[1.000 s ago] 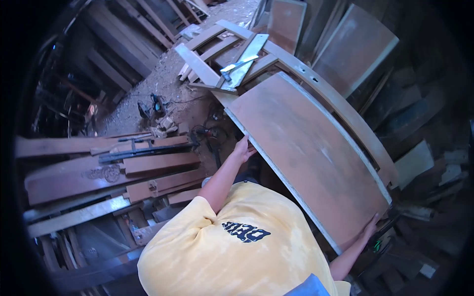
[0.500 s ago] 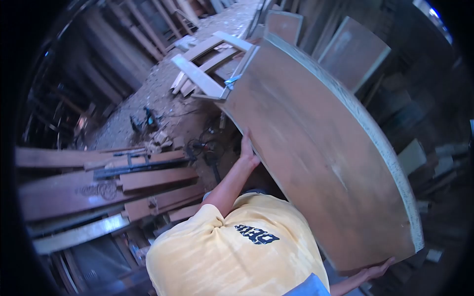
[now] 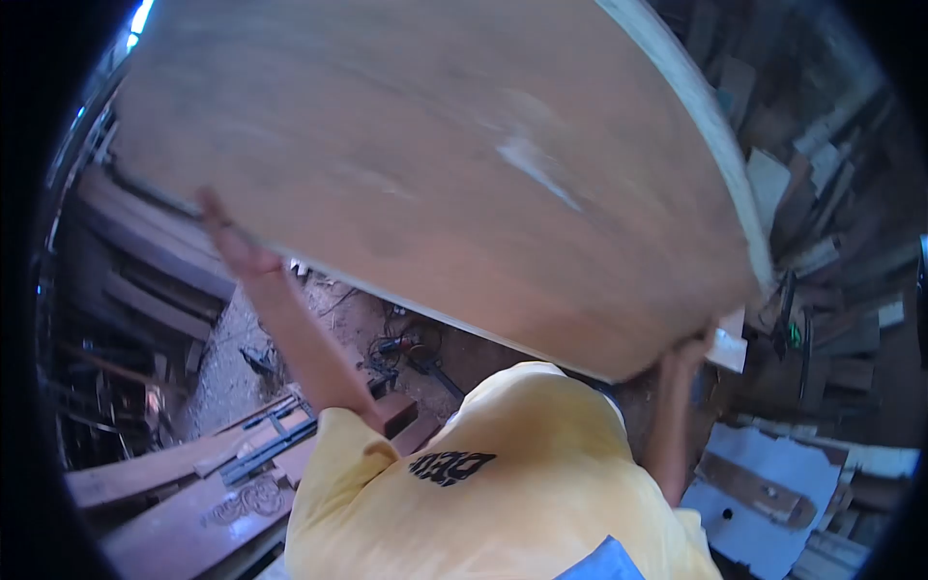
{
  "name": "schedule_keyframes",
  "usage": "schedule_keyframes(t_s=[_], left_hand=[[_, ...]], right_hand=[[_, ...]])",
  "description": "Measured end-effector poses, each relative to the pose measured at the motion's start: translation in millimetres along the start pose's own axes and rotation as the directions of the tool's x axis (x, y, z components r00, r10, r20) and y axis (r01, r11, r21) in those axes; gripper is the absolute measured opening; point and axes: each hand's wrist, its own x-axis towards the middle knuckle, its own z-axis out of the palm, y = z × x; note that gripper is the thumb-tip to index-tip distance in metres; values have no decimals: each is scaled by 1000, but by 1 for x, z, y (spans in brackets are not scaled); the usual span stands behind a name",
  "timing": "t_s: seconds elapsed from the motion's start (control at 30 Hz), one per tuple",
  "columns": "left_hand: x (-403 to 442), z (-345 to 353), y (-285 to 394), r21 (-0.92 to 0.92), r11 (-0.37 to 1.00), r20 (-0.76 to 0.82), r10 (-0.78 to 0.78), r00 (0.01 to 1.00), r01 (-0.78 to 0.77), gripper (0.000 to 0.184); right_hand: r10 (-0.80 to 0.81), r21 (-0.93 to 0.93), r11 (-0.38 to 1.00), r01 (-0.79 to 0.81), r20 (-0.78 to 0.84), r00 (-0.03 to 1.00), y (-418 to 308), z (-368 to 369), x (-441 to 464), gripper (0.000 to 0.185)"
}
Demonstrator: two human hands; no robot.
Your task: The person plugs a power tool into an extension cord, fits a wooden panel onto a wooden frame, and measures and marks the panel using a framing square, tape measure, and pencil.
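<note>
Evidently, a large wooden panel is held up between two hands

The wooden panel (image 3: 425,174) fills the upper part of the view, in front of the wearer's chest and tilted, with its broad brown face towards the camera. Its right edge is curved and pale; a whitish streak marks the face near the middle.

Left hand (image 3: 237,246): clasped on the panel's lower edge, towards its left end, forearm extended. Motion blur obscures the exact finger placement.

Right hand (image 3: 684,355): gripping the panel by its lower right corner, also blurred; individual fingers cannot be made out.

Surroundings: the wearer's yellow shirt (image 3: 551,483) carries dark lettering. At lower left lies a board with a carved ornament (image 3: 246,501), beside a dark metal bar (image 3: 266,447). A pale sheet (image 3: 817,474) lies at lower right.
</note>
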Motion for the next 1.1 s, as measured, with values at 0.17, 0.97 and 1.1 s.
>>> schedule_keyframes(t_s=[0.17, 0.97, 1.1], left_hand=[[58, -14, 143, 387, 792, 138, 455, 880, -471, 61], [-118, 443, -132, 442, 646, 825, -565, 1, -622, 68], [-176, 490, -261, 549, 611, 706, -704, -75, -571, 72]], right_hand=[[147, 17, 988, -154, 209, 967, 81, 62, -30, 75], [288, 282, 847, -450, 468, 835, 66, 26, -118, 67], [271, 322, 856, -404, 386, 882, 21, -9, -108, 79]])
